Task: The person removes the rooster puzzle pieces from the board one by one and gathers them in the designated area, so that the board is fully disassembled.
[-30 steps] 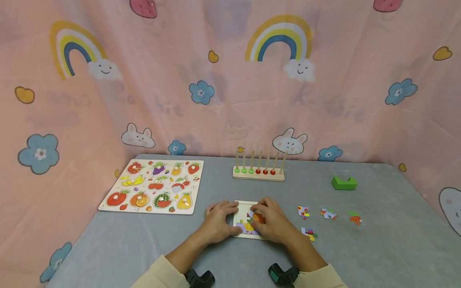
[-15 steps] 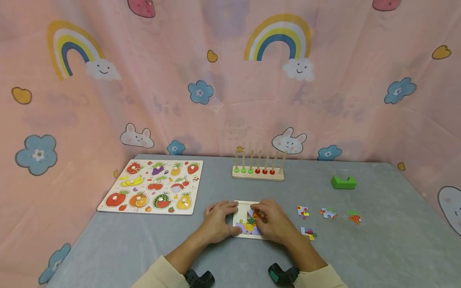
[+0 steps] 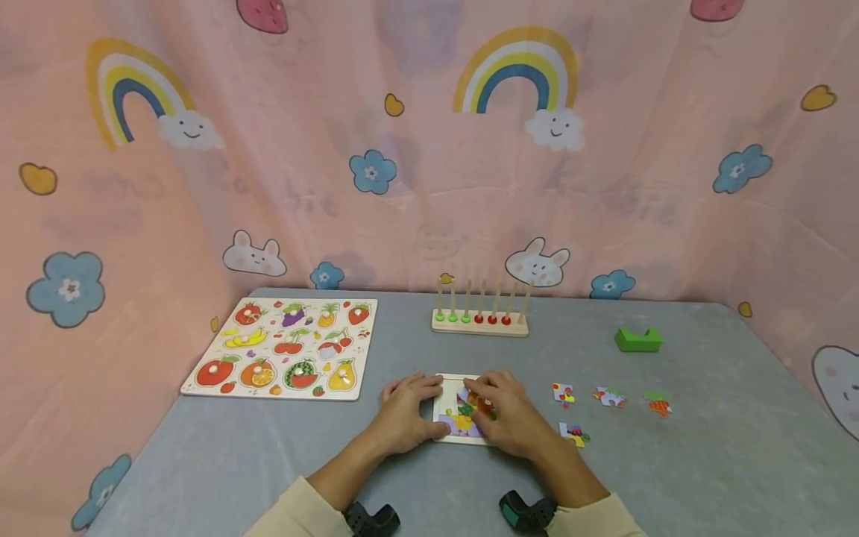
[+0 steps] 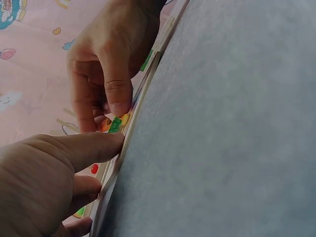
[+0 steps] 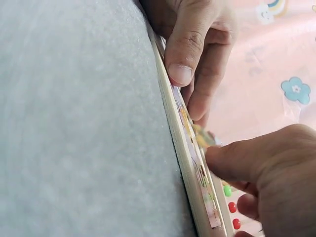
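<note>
- The fruit board [image 3: 277,347] lies flat along the left edge of the desk [image 3: 698,477], reaching close to the far-left corner.
- The left hand [image 3: 407,415] rests relaxed and spread at the puzzle tray's left side, its thumb pressing the near-left corner.
- The puzzle tray [image 3: 450,388] lies flat mid-desk, partly filled; its upper left is bare.
- The peg stand [image 3: 479,326] stands upright near the desk's far edge, with green beads on three pegs, red on three.
- The right hand [image 3: 508,415] pinches a tilted puzzle piece [image 5: 206,137] above the tray.
- Right of the tray, a red-flowered piece [image 3: 563,394] and a yellow-cornered piece [image 3: 574,434] lie loose.
- Farther right lie a pale blue piece [image 3: 609,397] and a carrot piece [image 3: 659,405].
- The green block [image 3: 639,341] sits toward the desk's far-right corner.
</note>
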Demonstrator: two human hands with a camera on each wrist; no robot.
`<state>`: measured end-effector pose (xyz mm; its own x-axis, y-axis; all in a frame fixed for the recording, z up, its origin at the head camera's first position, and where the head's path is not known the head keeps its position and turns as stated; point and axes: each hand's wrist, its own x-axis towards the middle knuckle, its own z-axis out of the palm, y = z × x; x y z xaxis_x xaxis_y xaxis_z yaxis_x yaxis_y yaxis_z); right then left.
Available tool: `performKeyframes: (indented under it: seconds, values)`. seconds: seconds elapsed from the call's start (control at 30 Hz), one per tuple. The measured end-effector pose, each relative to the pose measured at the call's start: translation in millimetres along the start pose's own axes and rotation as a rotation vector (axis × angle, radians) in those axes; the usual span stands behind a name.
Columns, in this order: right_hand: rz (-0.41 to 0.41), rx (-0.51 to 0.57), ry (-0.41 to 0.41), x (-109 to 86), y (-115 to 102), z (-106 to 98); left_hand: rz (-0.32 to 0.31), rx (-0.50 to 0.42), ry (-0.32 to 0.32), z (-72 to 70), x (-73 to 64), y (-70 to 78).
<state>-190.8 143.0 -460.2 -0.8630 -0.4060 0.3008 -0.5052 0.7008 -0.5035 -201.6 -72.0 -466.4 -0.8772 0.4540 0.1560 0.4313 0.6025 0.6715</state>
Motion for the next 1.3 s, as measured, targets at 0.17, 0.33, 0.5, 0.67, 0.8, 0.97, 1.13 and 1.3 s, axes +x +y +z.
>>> performKeyframes:
  seconds: [0.17,0.33,0.5,0.67,0.8,0.97,1.13,1.3]
  values:
    - [-0.034,-0.033,0.061,0.4,0,-4,-0.002,0.005,-0.004,-0.5,0.8,0.7]
    - [-0.071,0.045,0.099,-0.4,0,-16,0.000,0.005,-0.005,0.3,1.3,0.7]
    - [-0.068,0.098,0.109,-6.2,-1,-29,0.007,0.011,0.003,0.1,0.0,-0.9]
    - [-0.055,0.105,0.146,-16.4,-5,-50,0.009,-0.001,0.004,-0.5,-0.6,-1.8]
    - [-0.107,0.109,0.199,-27.0,-2,-65,0.005,-0.009,0.002,0.0,-0.7,-2.2]
    - [-0.119,0.123,0.235,-42.6,3,-84,-0.001,-0.002,-0.012,2.3,-1.4,-2.7]
    - [-0.100,0.101,0.260,-58.1,6,-101,0.005,0.010,-0.006,2.8,-1.3,-2.5]
    - [-0.100,0.085,0.283,-72.9,14,-113,0.013,0.018,-0.004,2.0,-0.6,-2.6]
